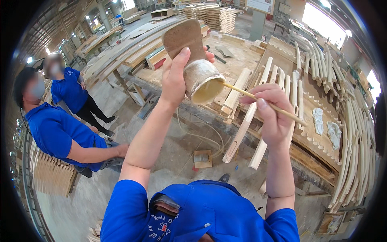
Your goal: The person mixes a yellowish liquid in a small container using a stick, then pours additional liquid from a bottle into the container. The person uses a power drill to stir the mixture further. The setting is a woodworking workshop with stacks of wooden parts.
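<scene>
My left hand (175,78) is wrapped round a small whitish cup (198,72) with a crusted rim, tilted with its mouth toward me. A pale yellowish, glue-like substance coats the inside. A brown flat piece (183,36) with rounded corners stands up behind the cup at the same hand; whether it is joined to the cup I cannot tell. Between the fingertips of my right hand (274,111) is a thin wooden stick (246,92), its far tip at the cup's rim. Below and beyond that hand, slotted wooden bars (242,135) jut over the workbench's (242,50) near edge.
Curved wooden pieces (354,141) are piled along the right, near two whitish gloves (318,121). One person in blue (64,129) stands close on my left, another (74,86) behind. A hose (197,137) hangs below the bench, above a small wooden box (202,159) on the floor.
</scene>
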Demonstrator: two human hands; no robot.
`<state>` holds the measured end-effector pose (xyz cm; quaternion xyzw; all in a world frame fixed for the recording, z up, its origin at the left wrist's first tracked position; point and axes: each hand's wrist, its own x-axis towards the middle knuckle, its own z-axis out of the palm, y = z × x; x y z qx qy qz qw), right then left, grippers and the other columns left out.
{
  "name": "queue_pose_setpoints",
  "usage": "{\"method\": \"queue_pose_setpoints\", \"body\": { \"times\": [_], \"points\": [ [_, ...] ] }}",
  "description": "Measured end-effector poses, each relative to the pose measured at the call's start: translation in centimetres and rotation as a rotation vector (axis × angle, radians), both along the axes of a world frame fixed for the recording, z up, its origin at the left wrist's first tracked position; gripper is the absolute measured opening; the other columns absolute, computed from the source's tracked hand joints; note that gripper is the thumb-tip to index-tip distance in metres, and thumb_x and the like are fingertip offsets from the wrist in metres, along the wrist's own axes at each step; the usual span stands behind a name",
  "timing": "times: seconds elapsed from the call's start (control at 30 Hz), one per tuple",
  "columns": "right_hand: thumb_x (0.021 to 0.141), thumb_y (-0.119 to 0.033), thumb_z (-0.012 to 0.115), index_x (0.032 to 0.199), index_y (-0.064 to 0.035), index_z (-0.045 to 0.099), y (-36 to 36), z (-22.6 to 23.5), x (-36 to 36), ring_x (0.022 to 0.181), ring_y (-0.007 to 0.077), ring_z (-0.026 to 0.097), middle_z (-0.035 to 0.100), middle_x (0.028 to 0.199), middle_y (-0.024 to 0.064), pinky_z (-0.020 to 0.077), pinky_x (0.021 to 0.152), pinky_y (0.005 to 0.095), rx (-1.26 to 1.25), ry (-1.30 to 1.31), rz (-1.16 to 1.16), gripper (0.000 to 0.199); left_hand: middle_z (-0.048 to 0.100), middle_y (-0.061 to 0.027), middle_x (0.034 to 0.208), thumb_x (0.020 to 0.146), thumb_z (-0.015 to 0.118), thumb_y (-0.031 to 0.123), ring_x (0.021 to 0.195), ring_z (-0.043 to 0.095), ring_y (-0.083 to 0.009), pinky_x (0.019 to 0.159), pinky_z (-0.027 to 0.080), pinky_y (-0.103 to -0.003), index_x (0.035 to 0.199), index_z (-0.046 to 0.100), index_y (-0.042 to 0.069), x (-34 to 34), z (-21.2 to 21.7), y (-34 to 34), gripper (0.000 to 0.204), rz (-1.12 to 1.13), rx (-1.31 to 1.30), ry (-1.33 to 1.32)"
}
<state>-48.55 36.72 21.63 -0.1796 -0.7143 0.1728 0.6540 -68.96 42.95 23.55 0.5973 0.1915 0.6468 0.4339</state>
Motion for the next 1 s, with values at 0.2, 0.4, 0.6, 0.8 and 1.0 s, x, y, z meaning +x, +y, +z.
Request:
{"method": "queue_pose_setpoints", "body": {
  "times": [0.2, 0.4, 0.6, 0.8, 1.0],
  "points": [
    [0.087, -0.004, 0.044, 0.091, 0.0044, 0.049, 1.2, -4.2, 0.1, 0.081, 0.0258, 0.064, 0.054, 0.095, 0.0163, 0.0533, 0.070, 0.0327, -0.083, 0.222, 0.141, 0.010, 0.059, -0.0210, 0.099, 0.092, 0.030, 0.033, 0.095, 0.058, -0.0294, 0.083, 0.047, -0.039, 0.110, 0.047, -0.007, 0.8, -0.3, 0.7, 0.047, 0.049, 0.056, -0.090],
    [0.087, -0.006, 0.041, 0.092, 0.0025, 0.047, 0.4, -3.9, 0.8, 0.076, 0.0276, 0.063, 0.054, 0.093, 0.0186, 0.0540, 0.070, 0.0392, -0.232, 0.347, 0.180, 0.011, 0.057, -0.0215, 0.102, 0.090, 0.032, 0.038, 0.100, 0.055, -0.0332, 0.087, 0.044, -0.042, 0.111, 0.046, -0.005, 1.2, -0.7, 1.6, 0.050, -0.049, 0.091, -0.153],
    [0.082, 0.001, 0.045, 0.087, 0.0046, 0.052, 0.3, -2.6, 1.6, 0.080, 0.0218, 0.063, 0.057, 0.090, 0.0179, 0.0518, 0.070, 0.0309, -0.002, 0.099, 0.086, 0.009, 0.057, -0.0214, 0.103, 0.089, 0.035, 0.041, 0.101, 0.055, -0.0341, 0.087, 0.044, -0.042, 0.111, 0.046, -0.005, 1.6, -0.3, 2.5, 0.053, -0.092, 0.155, -0.077],
    [0.080, 0.001, 0.047, 0.084, 0.0055, 0.054, 0.9, -1.5, 1.5, 0.076, 0.0203, 0.061, 0.059, 0.089, 0.0179, 0.0488, 0.067, 0.0291, 0.009, 0.044, 0.122, 0.010, 0.057, -0.0214, 0.103, 0.089, 0.034, 0.041, 0.103, 0.054, -0.0336, 0.088, 0.043, -0.042, 0.113, 0.045, -0.005, 1.8, -0.6, 2.4, 0.053, -0.124, 0.124, -0.067],
    [0.079, -0.002, 0.051, 0.087, 0.0003, 0.057, 0.2, -1.0, 2.0, 0.081, 0.0208, 0.061, 0.061, 0.090, 0.0144, 0.0483, 0.070, 0.0314, 0.012, -0.029, 0.005, 0.011, 0.057, -0.0213, 0.104, 0.088, 0.035, 0.040, 0.102, 0.053, -0.0319, 0.092, 0.039, -0.042, 0.112, 0.044, -0.006, 1.4, -1.1, 2.8, 0.053, -0.099, 0.129, -0.051]
  ]
}}
